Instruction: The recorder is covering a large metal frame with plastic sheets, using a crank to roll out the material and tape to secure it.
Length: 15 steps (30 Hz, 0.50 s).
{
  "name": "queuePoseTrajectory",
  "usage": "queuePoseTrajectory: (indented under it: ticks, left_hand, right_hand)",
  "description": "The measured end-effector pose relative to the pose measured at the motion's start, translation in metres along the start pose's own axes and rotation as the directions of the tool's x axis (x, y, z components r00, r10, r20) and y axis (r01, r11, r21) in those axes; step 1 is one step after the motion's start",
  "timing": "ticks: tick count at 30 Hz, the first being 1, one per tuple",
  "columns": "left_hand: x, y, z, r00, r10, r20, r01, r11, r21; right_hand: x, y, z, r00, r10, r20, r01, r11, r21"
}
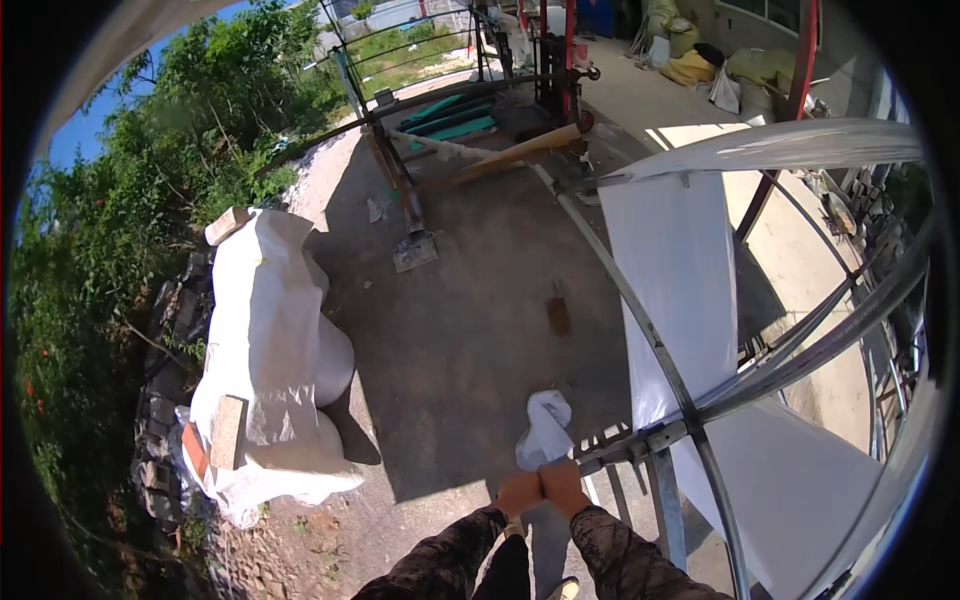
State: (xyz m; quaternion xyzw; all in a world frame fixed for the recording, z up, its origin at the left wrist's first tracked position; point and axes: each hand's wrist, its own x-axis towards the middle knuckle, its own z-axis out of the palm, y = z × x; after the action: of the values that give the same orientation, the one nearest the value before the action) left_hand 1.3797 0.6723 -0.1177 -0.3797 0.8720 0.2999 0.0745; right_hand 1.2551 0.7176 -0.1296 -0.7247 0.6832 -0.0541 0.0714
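Both hands are side by side at the lower middle, with the fingers closed. My right hand (565, 487) is at the near end of a grey metal pipe (628, 449) and closed on it. My left hand (520, 493) presses against the right one; what lies inside its fingers is hidden. Just beyond the hands is a crumpled white plastic bag (545, 428), partly covered by them. The pipe runs right and joins a curved metal frame (690, 412). White sheeting (675, 290) shows behind and below this frame.
At left a white sheet (262, 330) covers bulky sacks, weighted by a block (229, 432). Green shrubs (180, 140) line the far left. A metal stand (398, 195) and a long brown beam (510, 155) are ahead. Filled sacks (690, 68) lie by the wall.
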Motion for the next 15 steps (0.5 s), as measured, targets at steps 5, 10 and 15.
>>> queuePoseTrajectory:
  ticks: [5, 10, 15]
  left_hand:
    - [-0.107, 0.077, 0.048, 1.0, 0.026, 0.011, -0.025, 0.995, -0.099]
    - [-0.191, 0.179, -0.072, 1.0, 0.002, 0.031, -0.001, 0.999, -0.051]
    - [-0.192, 0.218, -0.229, 0.944, 0.034, -0.328, 0.014, 0.99, 0.143]
  right_hand:
    - [-0.128, -0.024, -0.056, 0.999, -0.035, 0.039, 0.034, 0.999, 0.031]
    - [-0.182, -0.055, -0.227, 0.992, -0.058, 0.111, 0.055, 0.998, 0.03]
    - [-0.098, -0.064, -0.339, 0.868, -0.138, -0.477, 0.121, 0.99, -0.067]
